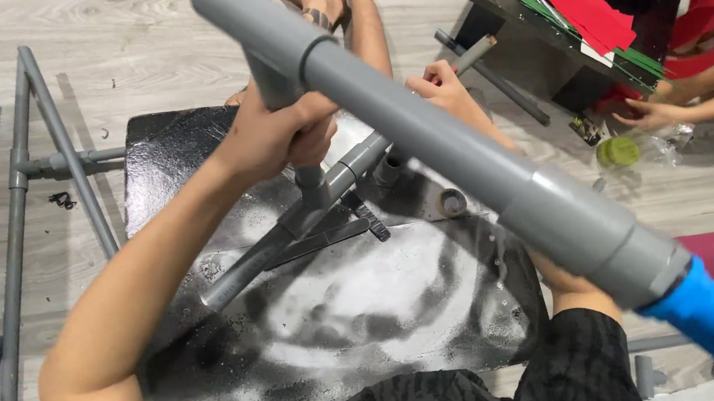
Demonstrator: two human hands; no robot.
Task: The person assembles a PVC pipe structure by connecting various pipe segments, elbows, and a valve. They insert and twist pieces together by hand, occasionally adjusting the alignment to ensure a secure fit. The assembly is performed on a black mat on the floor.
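Grey pipe assembly (461, 150), already jointed and blue-tipped, runs close under the camera. Left hand (275, 133) grips its upright stem; right hand (443, 88) curls around a lower branch. Below them, a loose coupling (452, 203) waits on the paint-sprayed board (345, 321).

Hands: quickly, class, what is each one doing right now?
Left hand: closed around the upright grey pipe.
Right hand: fingers curled beside the pipe joint, partly hidden by the near pipe; its grip cannot be told.

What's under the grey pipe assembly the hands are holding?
A black board with whitish spray marks, lying on pale wood floor. The big near pipe covers part of it.
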